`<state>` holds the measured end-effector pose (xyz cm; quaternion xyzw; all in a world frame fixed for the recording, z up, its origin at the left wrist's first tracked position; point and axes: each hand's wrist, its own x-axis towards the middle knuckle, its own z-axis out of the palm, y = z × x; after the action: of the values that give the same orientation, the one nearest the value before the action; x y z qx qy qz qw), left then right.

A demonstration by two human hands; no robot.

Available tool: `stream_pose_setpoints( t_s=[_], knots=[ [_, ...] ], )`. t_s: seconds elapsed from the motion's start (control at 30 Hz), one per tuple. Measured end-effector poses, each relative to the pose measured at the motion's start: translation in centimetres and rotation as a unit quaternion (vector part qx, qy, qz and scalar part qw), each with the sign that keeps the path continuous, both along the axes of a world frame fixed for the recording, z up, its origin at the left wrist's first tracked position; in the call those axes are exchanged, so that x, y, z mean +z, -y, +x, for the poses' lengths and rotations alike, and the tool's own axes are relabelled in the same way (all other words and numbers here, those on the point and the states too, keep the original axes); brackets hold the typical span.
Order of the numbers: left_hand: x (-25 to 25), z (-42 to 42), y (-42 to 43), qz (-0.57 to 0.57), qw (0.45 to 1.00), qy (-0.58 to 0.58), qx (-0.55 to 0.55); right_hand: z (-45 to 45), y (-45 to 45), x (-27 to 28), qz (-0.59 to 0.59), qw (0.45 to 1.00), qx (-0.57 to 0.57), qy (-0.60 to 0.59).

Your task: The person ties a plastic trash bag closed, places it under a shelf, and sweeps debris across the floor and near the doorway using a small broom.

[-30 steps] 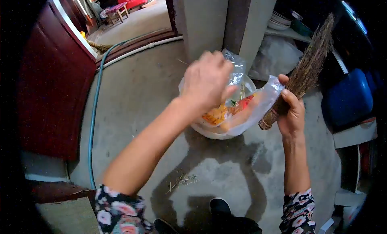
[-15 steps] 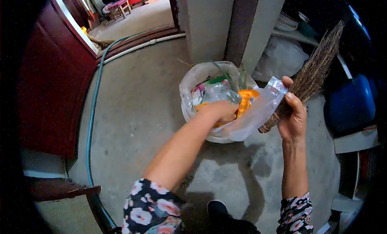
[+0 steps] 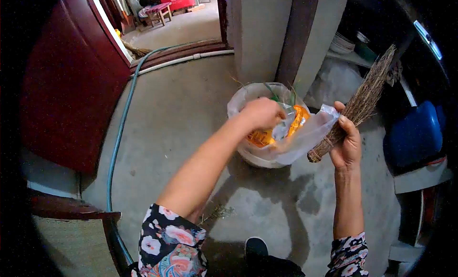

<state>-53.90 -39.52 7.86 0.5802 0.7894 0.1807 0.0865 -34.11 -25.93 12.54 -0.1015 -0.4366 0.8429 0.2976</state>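
Observation:
A white bin [image 3: 264,161] stands on the floor, lined with a thin plastic bag [image 3: 301,144]. Orange wrappers [image 3: 299,118], clear plastic and green stalks lie inside it. Over the bin's opening, my left hand [image 3: 264,113] points down with its fingers curled; whatever they grip is hidden. My right hand [image 3: 347,141] pinches the bag's stretched edge between thumb and finger. The same hand is closed around a short straw broom [image 3: 365,98], tilted with its bristles up and to the right.
Beside the open red door [image 3: 71,81], a blue-green hose [image 3: 119,129] runs along the floor. A grey pillar [image 3: 265,38] rises behind the bin. At right sits a blue plastic container [image 3: 414,131]. Some debris [image 3: 217,214] lies by my shoe [image 3: 256,247].
My left hand has risen from deeper in the bin toward its far side, uncovering the orange wrapper at the near side. My right hand still holds the bag edge and broom. The view has shifted slightly.

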Motion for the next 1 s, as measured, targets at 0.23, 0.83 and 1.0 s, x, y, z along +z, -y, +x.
stream_pose_setpoints(
  t_s=[0.23,0.83,1.0],
  knots=[
    [-5.5,-10.3,5.1,0.212,0.789,0.258,0.517,0.2,-0.4,-0.3,-0.001,1.000,0.016,-0.009],
    [4.9,-8.0,4.0,0.366,0.750,0.419,0.357,-0.2,-1.6,0.8,0.076,0.995,-0.070,0.000],
    [5.8,-6.2,4.9,0.400,0.738,0.428,0.334,0.0,-1.4,1.1,0.111,0.991,-0.065,-0.023]
  ],
)
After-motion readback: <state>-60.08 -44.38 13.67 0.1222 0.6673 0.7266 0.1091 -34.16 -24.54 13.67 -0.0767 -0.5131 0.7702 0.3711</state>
